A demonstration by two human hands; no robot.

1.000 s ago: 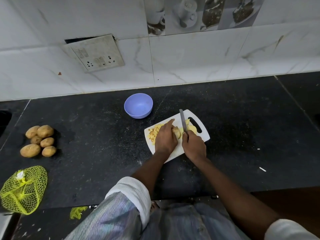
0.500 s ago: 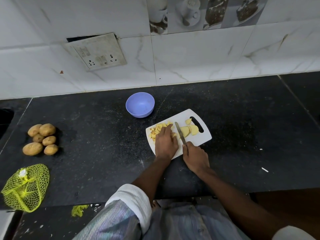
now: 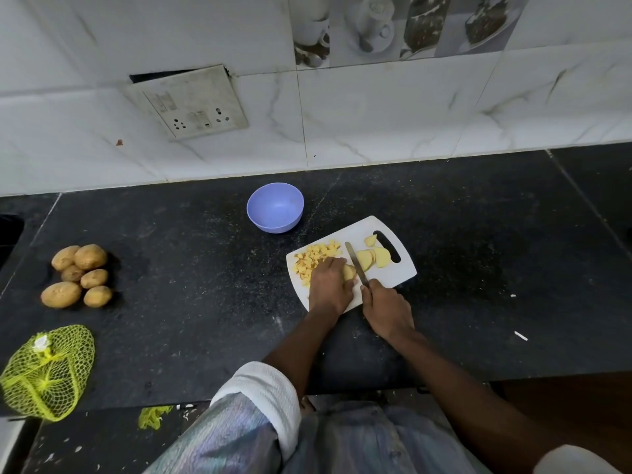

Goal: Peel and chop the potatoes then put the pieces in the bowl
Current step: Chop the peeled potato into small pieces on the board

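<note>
A white cutting board (image 3: 396, 278) lies on the black counter. My left hand (image 3: 330, 285) grips a peeled potato piece (image 3: 349, 271) on the board. My right hand (image 3: 386, 309) holds a knife (image 3: 355, 265), whose blade rests against that piece on its right side. Small diced potato cubes (image 3: 316, 258) are piled on the board's left part, and a few potato slices (image 3: 372, 256) lie by the board's handle slot. The purple bowl (image 3: 275, 206) stands empty behind the board, to the left.
Several unpeeled potatoes (image 3: 77, 275) sit at the counter's left. A yellow net bag (image 3: 48, 371) lies at the near left edge. The tiled wall with a socket plate (image 3: 191, 100) runs along the back. Small white scraps (image 3: 520, 335) lie to the right.
The knife drew back toward me across the board and its blade now lies lower, against the held piece. Slices show to the right of the blade. My left hand stayed on the potato.
</note>
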